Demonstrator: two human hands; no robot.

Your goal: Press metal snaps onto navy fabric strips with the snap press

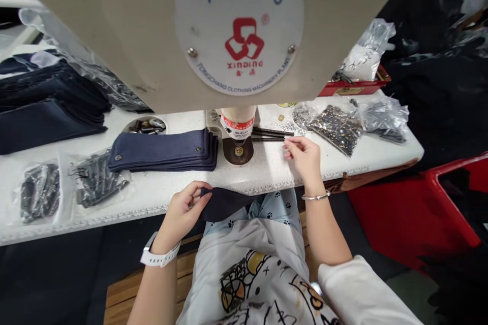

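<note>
My left hand [190, 208] is closed on the end of a dark navy fabric piece [224, 204], which hangs over the table's front edge toward my lap. Over the table to the right, my right hand [305, 157] has its thumb and fingertips pinched together; whatever is between them is too small to make out. Just left of those fingertips lie black ridged rods [270, 137]. Between my hands, a brass-coloured round die [239, 151] sits in the press base under the machine head [152, 35]. Beside it is a neat stack of navy fabric pieces [163, 150] with metal snaps on the top one.
Loose small metal parts [290, 126] and a clear bag of metal snaps [337, 127] lie on the right. Bags of black parts [101, 177] are at the left front, with a larger navy fabric pile [49, 101] behind. A red chair [400, 208] stands at right.
</note>
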